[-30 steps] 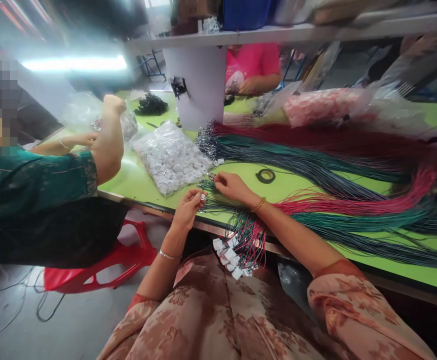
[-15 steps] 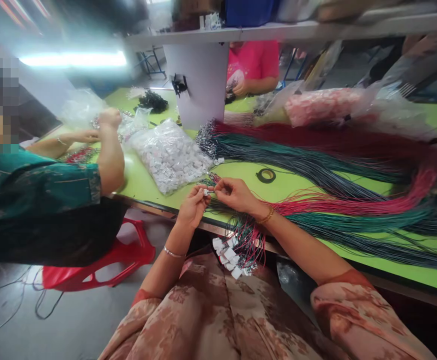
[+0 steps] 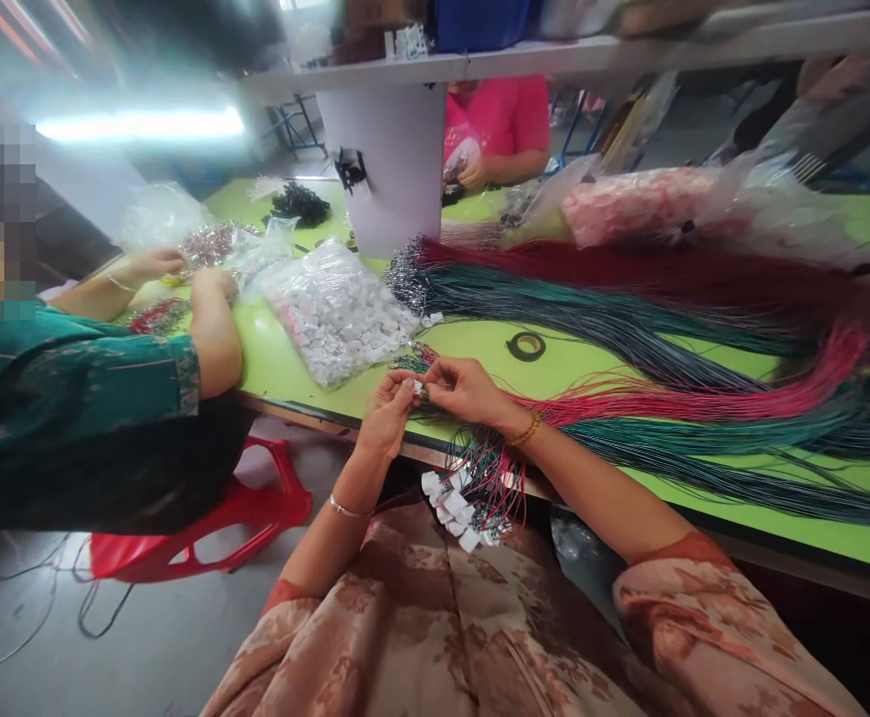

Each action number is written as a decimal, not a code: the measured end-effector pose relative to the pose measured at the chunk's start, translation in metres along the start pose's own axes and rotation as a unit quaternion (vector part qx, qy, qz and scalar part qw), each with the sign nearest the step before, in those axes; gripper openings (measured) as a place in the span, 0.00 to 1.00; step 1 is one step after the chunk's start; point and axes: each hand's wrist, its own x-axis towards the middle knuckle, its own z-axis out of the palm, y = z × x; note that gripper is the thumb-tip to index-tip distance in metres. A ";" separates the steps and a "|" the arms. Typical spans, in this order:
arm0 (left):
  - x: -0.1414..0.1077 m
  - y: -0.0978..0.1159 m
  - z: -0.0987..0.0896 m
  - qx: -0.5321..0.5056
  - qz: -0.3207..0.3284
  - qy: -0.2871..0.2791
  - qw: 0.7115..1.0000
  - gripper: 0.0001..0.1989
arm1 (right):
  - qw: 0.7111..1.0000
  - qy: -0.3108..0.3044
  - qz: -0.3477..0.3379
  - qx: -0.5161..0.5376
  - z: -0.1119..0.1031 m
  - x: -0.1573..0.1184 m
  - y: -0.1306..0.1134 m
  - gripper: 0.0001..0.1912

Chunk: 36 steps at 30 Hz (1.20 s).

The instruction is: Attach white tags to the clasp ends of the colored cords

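Between thumb and fingers, my left hand (image 3: 386, 413) pinches a small white connector housing (image 3: 417, 387) above the table's front edge. My right hand (image 3: 467, 388) meets it there, its fingertips closed on what looks like a thin wire at the housing; the wire's end is hidden by the fingers. Under my right wrist, a bundle of wires with white connectors (image 3: 456, 506) hangs over the edge toward my lap. Just beyond my hands lies a clear plastic bag of white connectors (image 3: 345, 314). Long red wires (image 3: 659, 403) and green wires (image 3: 689, 435) stretch away to the right.
A roll of black tape (image 3: 526, 346) lies on the green table (image 3: 472, 339). At left a co-worker in a green sleeve (image 3: 107, 388) handles small parts beside a red stool (image 3: 271, 498). Another person in pink (image 3: 510, 119) sits across, behind a white panel (image 3: 390, 169).
My hands stay together at the white connector, with the fingers shifted slightly. The co-worker's raised hand at left has come down to the table. The whole view has moved a little.
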 end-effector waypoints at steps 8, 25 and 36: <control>-0.001 -0.012 0.001 0.008 -0.019 0.024 0.999 0.12 | 0.992 -0.011 -0.033 -0.124 0.003 -0.011 -0.002 0.05; 0.013 -0.009 -0.009 0.032 -0.056 0.029 0.998 0.12 | 0.951 -0.030 0.136 -0.278 -0.026 0.054 0.059 0.07; 0.015 -0.006 -0.001 0.007 -0.039 0.020 0.999 0.10 | 0.998 0.017 0.041 -0.039 -0.022 0.038 0.025 0.09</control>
